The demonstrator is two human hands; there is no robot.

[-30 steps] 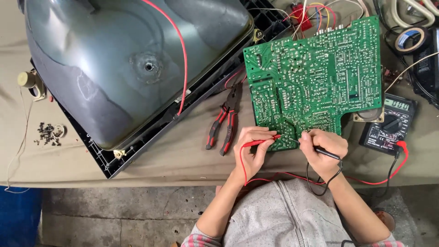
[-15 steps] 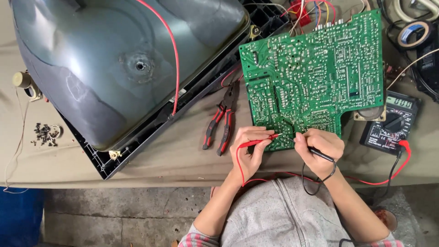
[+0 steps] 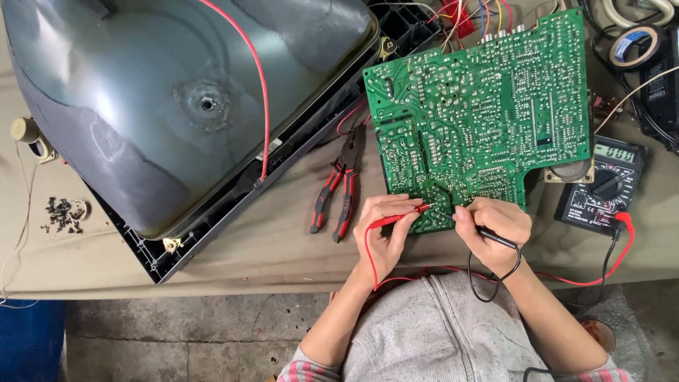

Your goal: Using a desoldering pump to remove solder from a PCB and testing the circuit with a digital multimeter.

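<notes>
A large green circuit board (image 3: 481, 120) lies solder side up on the cloth-covered bench (image 3: 269, 247). My left hand (image 3: 385, 230) pinches a red test probe (image 3: 403, 217), its tip touching the board's near edge. My right hand (image 3: 491, 226) grips a black test probe (image 3: 495, 237), pressed to the board a little to the right. Red and black leads run from the probes to a black multimeter (image 3: 601, 187) at the right.
A big grey picture tube (image 3: 177, 99) in a black frame fills the left. Red-handled pliers (image 3: 339, 187) lie between it and the board. A pile of small screws (image 3: 62, 212) sits far left. Tape roll (image 3: 633, 46) and cables at top right.
The view has shifted slightly. Both hands stay on the board's near edge with the probes, moving only a little.
</notes>
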